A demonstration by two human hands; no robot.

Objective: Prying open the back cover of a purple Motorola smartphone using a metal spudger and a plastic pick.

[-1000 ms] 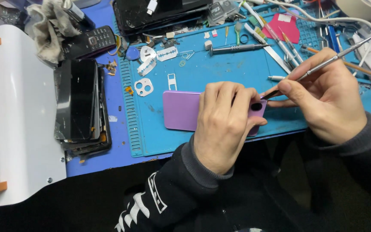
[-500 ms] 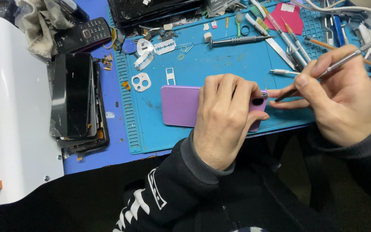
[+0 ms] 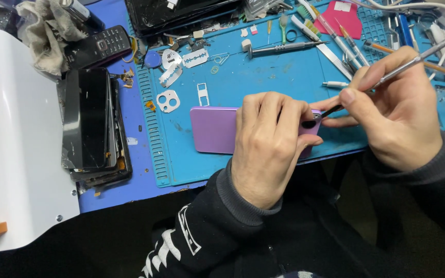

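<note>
The left hand (image 3: 269, 146) lies palm-down over the right end of a flat lilac rectangular phone back (image 3: 215, 129), fingers curled over its far edge and pinning it to the blue silicone work mat (image 3: 263, 72). The right hand (image 3: 395, 116) pinches a slim grey metal pry tool (image 3: 413, 61) like a pen, its dark tip at the black camera opening (image 3: 309, 124) near the phone's right end.

The tip works beside the left fingertips; if it skids off the opening, it could jab a finger or scratch the lilac surface. Too steep a lever might crack the back.

The phone sits at the mat's near edge, long axis running from 9 to 3 o'clock, camera end at 3, back apparently facing up. The tool's shaft slants toward 2 o'clock.

At 10 o'clock lies a white camera-shaped bracket (image 3: 168, 101); at 9 o'clock, a stack of dark cracked screens (image 3: 89, 123).
</note>
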